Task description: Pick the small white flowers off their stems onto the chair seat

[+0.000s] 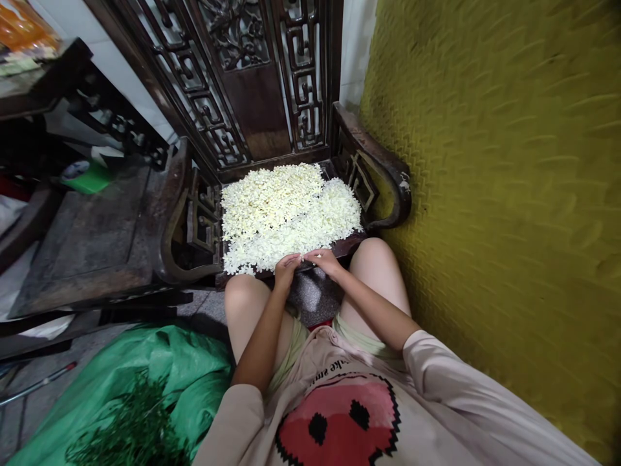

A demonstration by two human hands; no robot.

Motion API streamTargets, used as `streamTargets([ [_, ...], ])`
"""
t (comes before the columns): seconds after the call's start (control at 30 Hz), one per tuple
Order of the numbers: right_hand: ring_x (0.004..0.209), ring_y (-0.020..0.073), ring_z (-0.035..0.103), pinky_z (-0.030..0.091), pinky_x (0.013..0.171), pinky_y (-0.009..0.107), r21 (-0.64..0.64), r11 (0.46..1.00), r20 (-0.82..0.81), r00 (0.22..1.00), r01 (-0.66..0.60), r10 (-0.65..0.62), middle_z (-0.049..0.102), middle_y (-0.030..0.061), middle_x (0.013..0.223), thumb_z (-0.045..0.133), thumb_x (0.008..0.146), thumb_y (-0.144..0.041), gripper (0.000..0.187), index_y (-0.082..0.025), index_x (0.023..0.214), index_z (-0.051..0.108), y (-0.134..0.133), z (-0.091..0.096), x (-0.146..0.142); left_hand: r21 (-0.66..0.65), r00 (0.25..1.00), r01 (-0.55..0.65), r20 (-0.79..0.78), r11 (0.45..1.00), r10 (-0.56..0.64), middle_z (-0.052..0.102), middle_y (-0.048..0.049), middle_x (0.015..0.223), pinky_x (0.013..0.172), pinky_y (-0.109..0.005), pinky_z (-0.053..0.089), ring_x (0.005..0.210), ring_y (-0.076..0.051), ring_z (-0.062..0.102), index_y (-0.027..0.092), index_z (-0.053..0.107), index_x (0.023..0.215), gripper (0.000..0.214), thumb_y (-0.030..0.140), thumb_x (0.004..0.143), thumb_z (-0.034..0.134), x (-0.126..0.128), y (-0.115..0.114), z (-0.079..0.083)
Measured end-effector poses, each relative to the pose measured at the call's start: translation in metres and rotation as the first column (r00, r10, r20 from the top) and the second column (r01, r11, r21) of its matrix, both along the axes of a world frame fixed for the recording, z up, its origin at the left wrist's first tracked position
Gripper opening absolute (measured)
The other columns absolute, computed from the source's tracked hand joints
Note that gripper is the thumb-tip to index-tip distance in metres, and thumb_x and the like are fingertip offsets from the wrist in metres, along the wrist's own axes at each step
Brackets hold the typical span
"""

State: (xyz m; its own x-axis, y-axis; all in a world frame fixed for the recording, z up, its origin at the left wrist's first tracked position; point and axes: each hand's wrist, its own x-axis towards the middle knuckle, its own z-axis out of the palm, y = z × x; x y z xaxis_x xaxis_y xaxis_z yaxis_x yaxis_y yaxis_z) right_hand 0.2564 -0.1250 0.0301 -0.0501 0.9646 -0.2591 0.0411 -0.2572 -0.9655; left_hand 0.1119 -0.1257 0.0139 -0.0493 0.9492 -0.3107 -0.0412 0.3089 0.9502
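Note:
A thick layer of small white and cream flowers [291,210] covers the seat of a dark carved wooden chair [269,145]. At the seat's front edge, both hands meet just in front of the flowers. My left hand [287,266] is closed, its fingertips pinched close to those of the other hand. My right hand [324,260] is also closed in a pinch, with small white flower bits showing at its fingers. A tiny white flower [303,257] appears between the two sets of fingertips; its details are too small to make out.
A yellow textured sheet [495,194] rises along the right. Left stands another dark wooden chair [97,233] with a green box [87,176] on it. A green sack [179,356] with leafy green stems [130,421] lies at lower left. The chair's curved armrests flank the seat.

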Motion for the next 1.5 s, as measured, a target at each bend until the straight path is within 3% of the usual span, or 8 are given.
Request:
streamTargets([
  [0.37, 0.083, 0.0207, 0.062, 0.043, 0.082, 0.032, 0.005, 1.0, -0.005, 1.0, 0.003, -0.003, 0.07, 0.0053, 0.08, 0.063, 0.062, -0.036, 0.023, -0.016, 0.072, 0.07, -0.001, 0.005, 0.0, -0.03, 1.0, -0.002, 0.008, 1.0, 0.002, 0.068, -0.0052, 0.078, 0.072, -0.031, 0.048, 0.067, -0.014, 0.06, 0.014, 0.066, 0.085, 0.035, 0.036, 0.058, 0.069, -0.001, 0.001, -0.002],
  [0.5, 0.084, 0.0209, 0.062, 0.043, 0.082, 0.032, 0.008, 1.0, -0.006, 1.0, -0.006, 0.006, 0.07, 0.005, 0.079, 0.064, 0.062, -0.037, 0.024, -0.017, 0.071, 0.07, -0.001, 0.002, -0.001, 0.067, 0.999, -0.033, -0.041, 0.997, 0.036, 0.068, -0.0051, 0.079, 0.074, -0.032, 0.048, 0.07, -0.015, 0.061, 0.015, 0.066, 0.083, 0.031, 0.037, 0.062, 0.065, 0.002, -0.002, 0.005],
  [0.6, 0.082, 0.0205, 0.062, 0.043, 0.081, 0.032, 0.018, 1.0, -0.013, 1.0, 0.005, -0.004, 0.07, 0.0054, 0.079, 0.064, 0.062, -0.038, 0.025, -0.016, 0.072, 0.07, 0.0, -0.001, -0.001, 0.181, 0.985, 0.007, -0.171, 0.983, 0.025, 0.067, -0.0048, 0.08, 0.075, -0.031, 0.047, 0.075, -0.016, 0.061, 0.016, 0.064, 0.081, 0.025, 0.038, 0.069, 0.06, 0.004, -0.008, 0.011],
  [0.7, 0.08, 0.0205, 0.062, 0.043, 0.08, 0.032, 0.02, 1.0, 0.001, 1.0, 0.016, -0.016, 0.07, 0.0054, 0.078, 0.064, 0.062, -0.04, 0.026, -0.017, 0.071, 0.07, 0.0, -0.004, -0.001, 0.289, 0.925, 0.101, -0.38, 0.952, 0.017, 0.066, -0.0043, 0.082, 0.076, -0.03, 0.045, 0.078, -0.016, 0.06, 0.019, 0.062, 0.082, 0.021, 0.036, 0.077, 0.052, 0.006, -0.014, 0.014],
  [0.8, 0.081, 0.0209, 0.062, 0.044, 0.079, 0.032, 0.021, 1.0, 0.003, 1.0, 0.005, -0.005, 0.07, 0.0051, 0.077, 0.064, 0.061, -0.042, 0.027, -0.017, 0.071, 0.07, -0.001, -0.004, -0.002, 0.337, 0.819, 0.192, -0.572, 0.922, 0.038, 0.064, -0.0052, 0.082, 0.078, -0.032, 0.042, 0.079, -0.018, 0.058, 0.021, 0.059, 0.084, 0.019, 0.034, 0.081, 0.046, 0.008, -0.017, 0.013],
  [0.97, 0.08, 0.0206, 0.063, 0.044, 0.08, 0.032, 0.029, 0.999, -0.025, 0.999, -0.03, 0.031, 0.069, 0.0052, 0.078, 0.065, 0.06, -0.043, 0.029, -0.017, 0.072, 0.07, -0.001, -0.001, -0.002, 0.337, 0.717, 0.241, -0.694, 0.91, 0.067, 0.059, -0.0062, 0.079, 0.074, -0.032, 0.039, 0.078, -0.02, 0.055, 0.02, 0.054, 0.083, 0.017, 0.03, 0.083, 0.04, 0.011, -0.018, 0.009],
  [1.23, 0.079, 0.0186, 0.061, 0.043, 0.079, 0.03, 0.123, 0.988, 0.091, 0.992, -0.096, 0.085, 0.068, 0.0054, 0.08, 0.065, 0.061, -0.044, 0.031, -0.016, 0.075, 0.067, 0.0, -0.004, -0.002, 0.314, 0.733, 0.236, -0.678, 0.92, 0.044, 0.058, -0.0053, 0.078, 0.07, -0.031, 0.038, 0.076, -0.019, 0.054, 0.021, 0.051, 0.082, 0.012, 0.029, 0.081, 0.042, 0.007, -0.017, 0.012],
  [1.5, 0.077, 0.0165, 0.058, 0.041, 0.077, 0.028, 0.184, 0.979, 0.169, 0.984, -0.089, 0.058, 0.065, 0.0044, 0.077, 0.06, 0.066, -0.043, 0.028, -0.016, 0.073, 0.065, 0.0, -0.002, -0.003, 0.323, 0.789, 0.217, -0.613, 0.921, 0.029, 0.059, -0.004, 0.077, 0.069, -0.029, 0.04, 0.075, -0.018, 0.055, 0.02, 0.05, 0.081, 0.014, 0.031, 0.081, 0.042, 0.006, -0.015, 0.011],
])
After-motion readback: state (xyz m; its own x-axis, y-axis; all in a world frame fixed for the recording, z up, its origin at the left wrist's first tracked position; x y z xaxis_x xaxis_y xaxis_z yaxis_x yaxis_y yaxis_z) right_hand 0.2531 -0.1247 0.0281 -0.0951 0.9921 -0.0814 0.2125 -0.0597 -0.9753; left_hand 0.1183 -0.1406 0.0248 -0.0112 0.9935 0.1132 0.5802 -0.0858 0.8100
